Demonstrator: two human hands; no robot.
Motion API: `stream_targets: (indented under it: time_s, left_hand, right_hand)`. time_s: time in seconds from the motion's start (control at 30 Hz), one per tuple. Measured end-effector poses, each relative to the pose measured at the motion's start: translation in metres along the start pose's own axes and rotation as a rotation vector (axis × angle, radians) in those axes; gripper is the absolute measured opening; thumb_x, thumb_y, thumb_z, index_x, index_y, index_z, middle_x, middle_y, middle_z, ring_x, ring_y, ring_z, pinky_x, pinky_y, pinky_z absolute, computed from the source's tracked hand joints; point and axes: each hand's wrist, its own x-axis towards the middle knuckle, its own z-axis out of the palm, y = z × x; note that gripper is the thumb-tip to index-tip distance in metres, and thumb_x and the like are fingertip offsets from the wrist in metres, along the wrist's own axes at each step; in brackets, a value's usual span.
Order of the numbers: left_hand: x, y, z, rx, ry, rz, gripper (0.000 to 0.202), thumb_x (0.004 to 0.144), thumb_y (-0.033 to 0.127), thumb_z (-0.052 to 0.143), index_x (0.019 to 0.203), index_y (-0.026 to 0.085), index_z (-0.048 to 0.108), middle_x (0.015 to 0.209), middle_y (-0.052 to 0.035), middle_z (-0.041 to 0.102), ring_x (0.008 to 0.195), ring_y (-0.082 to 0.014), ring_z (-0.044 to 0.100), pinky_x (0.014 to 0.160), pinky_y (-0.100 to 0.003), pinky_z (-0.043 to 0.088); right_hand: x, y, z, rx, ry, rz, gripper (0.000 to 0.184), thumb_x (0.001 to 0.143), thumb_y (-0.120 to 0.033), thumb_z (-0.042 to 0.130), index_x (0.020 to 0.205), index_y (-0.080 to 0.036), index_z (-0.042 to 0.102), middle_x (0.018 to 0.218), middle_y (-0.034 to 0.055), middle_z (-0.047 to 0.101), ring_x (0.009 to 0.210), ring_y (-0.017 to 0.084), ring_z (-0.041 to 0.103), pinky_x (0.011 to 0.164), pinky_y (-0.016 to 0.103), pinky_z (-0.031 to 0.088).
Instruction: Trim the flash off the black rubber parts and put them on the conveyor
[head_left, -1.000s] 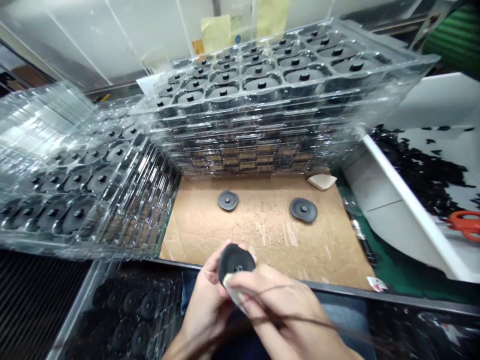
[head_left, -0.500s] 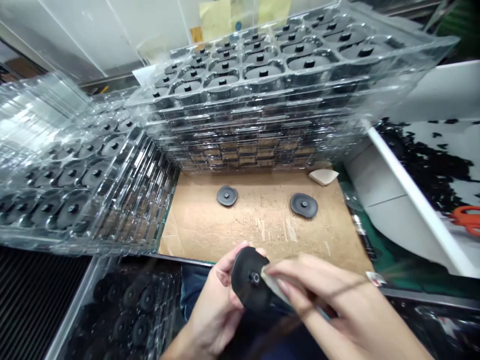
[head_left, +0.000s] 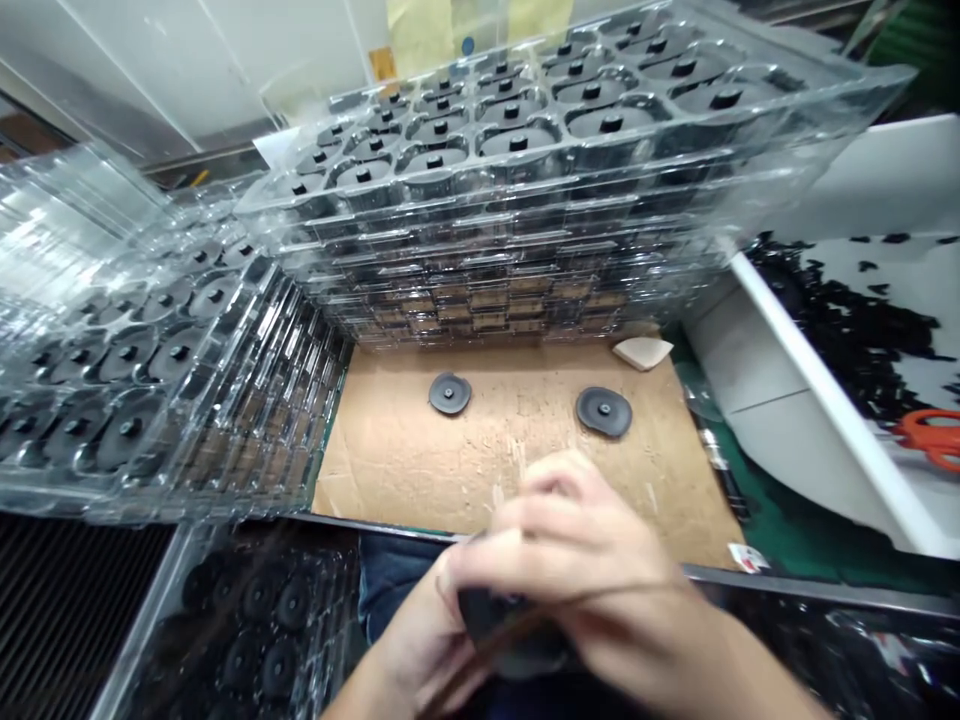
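My left hand (head_left: 424, 625) grips a round black rubber-like disc (head_left: 487, 610) with a small hub at its centre, low over my lap. Across its upper edge lies my right hand (head_left: 570, 560), blurred, fingers curled in against the disc. The off-white pad pinched in that hand a moment ago is hidden behind the fingers. Two similar dark discs rest on the cardboard: one left disc (head_left: 450, 394), one right disc (head_left: 604, 411). A pale wedge-shaped pad (head_left: 643, 352) sits at the cardboard's far right corner.
Tall stacks of clear trays (head_left: 495, 220) filled with discs stand behind and to the left of the cardboard (head_left: 390, 460). At right, a white bin (head_left: 817, 350) holds black scraps and orange scissors (head_left: 930, 436). More discs fill a tray (head_left: 300, 640) at lower left.
My right hand has swung leftward and up over the disc, covering much of it and the pad. The left hand still holds the disc. The view has shifted slightly.
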Motion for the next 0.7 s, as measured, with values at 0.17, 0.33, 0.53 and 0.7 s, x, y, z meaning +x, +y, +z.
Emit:
stream_targets:
  time_s: [0.17, 0.33, 0.53, 0.7]
  left_hand:
    - [0.003, -0.003, -0.015, -0.165, -0.224, -0.082, 0.045, 0.057, 0.033, 0.076, 0.099, 0.022, 0.066, 0.098, -0.0061, 0.069, 0.082, -0.0222, 0.067, 0.059, -0.024, 0.054]
    - [0.006, -0.005, -0.021, -0.216, -0.29, -0.073, 0.058, 0.052, 0.039, 0.077, 0.105, 0.02, 0.063, 0.104, -0.0082, 0.067, 0.088, -0.0248, 0.065, 0.064, -0.025, 0.054]
    - [0.008, -0.005, -0.027, -0.233, -0.313, -0.069, 0.057, 0.053, 0.037, 0.077, 0.106, 0.021, 0.061, 0.106, -0.0074, 0.065, 0.091, -0.024, 0.064, 0.066, -0.025, 0.054]
    - [0.007, -0.006, -0.028, -0.211, -0.238, -0.083, 0.067, 0.05, 0.036, 0.079, 0.112, 0.022, 0.056, 0.106, -0.0087, 0.064, 0.093, -0.0259, 0.063, 0.069, -0.027, 0.053]
  right_hand:
    - [-0.021, 0.048, -0.002, 0.066, 0.125, 0.575, 0.029, 0.084, -0.029, 0.05, 0.112, -0.024, 0.057, 0.079, 0.0012, 0.064, 0.065, 0.014, 0.059, 0.056, 0.024, 0.049]
    - [-0.064, 0.089, 0.032, -0.052, 0.101, 0.698, 0.028, 0.084, -0.033, 0.043, 0.093, -0.02, 0.066, 0.086, 0.0062, 0.06, 0.076, 0.018, 0.06, 0.068, 0.033, 0.051]
    - [-0.096, 0.082, 0.057, -0.209, 0.125, 0.734, 0.031, 0.08, -0.034, 0.049, 0.105, -0.021, 0.062, 0.11, 0.0114, 0.05, 0.091, 0.023, 0.058, 0.073, 0.037, 0.051]
    - [-0.094, 0.092, 0.051, -0.282, 0.128, 0.734, 0.029, 0.085, -0.029, 0.039, 0.102, -0.019, 0.061, 0.094, 0.0101, 0.058, 0.08, 0.023, 0.061, 0.069, 0.038, 0.05]
